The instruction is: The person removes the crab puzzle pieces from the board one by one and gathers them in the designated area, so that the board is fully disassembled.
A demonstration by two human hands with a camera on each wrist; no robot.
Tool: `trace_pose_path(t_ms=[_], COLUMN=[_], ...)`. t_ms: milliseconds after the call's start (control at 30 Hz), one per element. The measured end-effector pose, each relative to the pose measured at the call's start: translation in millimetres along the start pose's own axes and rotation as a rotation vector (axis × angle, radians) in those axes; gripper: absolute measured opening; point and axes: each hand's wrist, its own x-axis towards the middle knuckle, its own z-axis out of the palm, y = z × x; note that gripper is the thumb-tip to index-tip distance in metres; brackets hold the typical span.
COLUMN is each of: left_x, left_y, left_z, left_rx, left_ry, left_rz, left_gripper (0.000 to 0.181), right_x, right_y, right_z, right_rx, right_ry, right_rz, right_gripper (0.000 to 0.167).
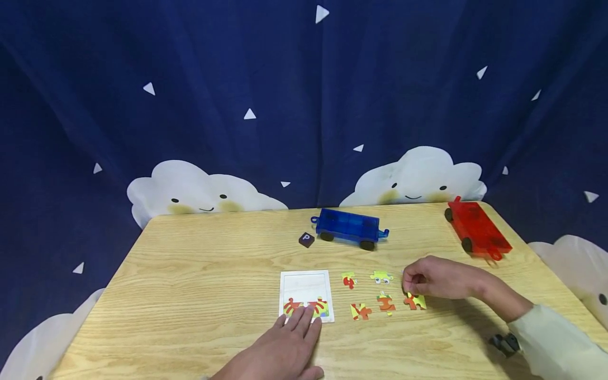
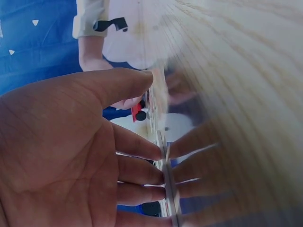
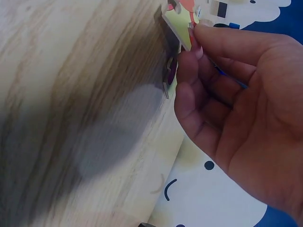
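The left hand (image 1: 290, 345) rests with straight fingers on the lower edge of a square white puzzle tray (image 1: 304, 273); red and yellow pieces (image 1: 319, 306) lie along the tray's bottom. In the left wrist view the fingertips of the left hand (image 2: 71, 151) touch the tray's edge. Thumb and forefinger of the right hand (image 1: 444, 278) pinch a yellow and red puzzle piece (image 1: 415, 302), seen tilted as a yellow piece (image 3: 179, 26) in the right wrist view. Just below the right hand (image 3: 251, 99) there, a piece with a purple patch (image 3: 172, 72) is partly hidden.
Loose pieces lie between tray and right hand: a red one (image 1: 349, 280), a yellow one with eyes (image 1: 381, 277), an orange one (image 1: 386, 302) and another (image 1: 361, 311). Behind stand a dark P block (image 1: 306, 239), a blue wagon (image 1: 349, 226) and a red wagon (image 1: 478, 228).
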Motion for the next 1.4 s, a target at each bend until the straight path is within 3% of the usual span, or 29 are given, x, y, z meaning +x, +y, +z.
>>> trace_pose_path(t_ms=[500, 867, 1133, 1233, 1400], left_x=[-1.3, 2.5, 0.6, -0.8, -2.9], left_y=[-0.6, 2.7, 1.9, 0.9, 0.0], left_z=[-0.9, 0.2, 1.3, 2.1, 3.4], left_rx=[0.016, 0.063, 0.079, 0.089, 0.090], left_ry=[0.008, -0.032, 0.003, 0.021, 0.051], left_rz=[0.014, -0.020, -0.003, 0.007, 0.025], left_gripper=[0.081, 0.084, 0.084, 0.084, 0.084], right_x=[-2.9, -2.5, 1.5, 6.9, 22.1], right_y=[5, 1, -3, -7, -20], right_z=[3, 0, -2, -2, -1], right_rx=[-0.019, 0.014, 0.003, -0.006, -0.057], right_ry=[0.024, 0.054, 0.051, 0.044, 0.037], right_rz=[-0.038, 0.005, -0.027, -0.020, -0.075], right_gripper=[0.013, 0.007, 0.012, 0.013, 0.009])
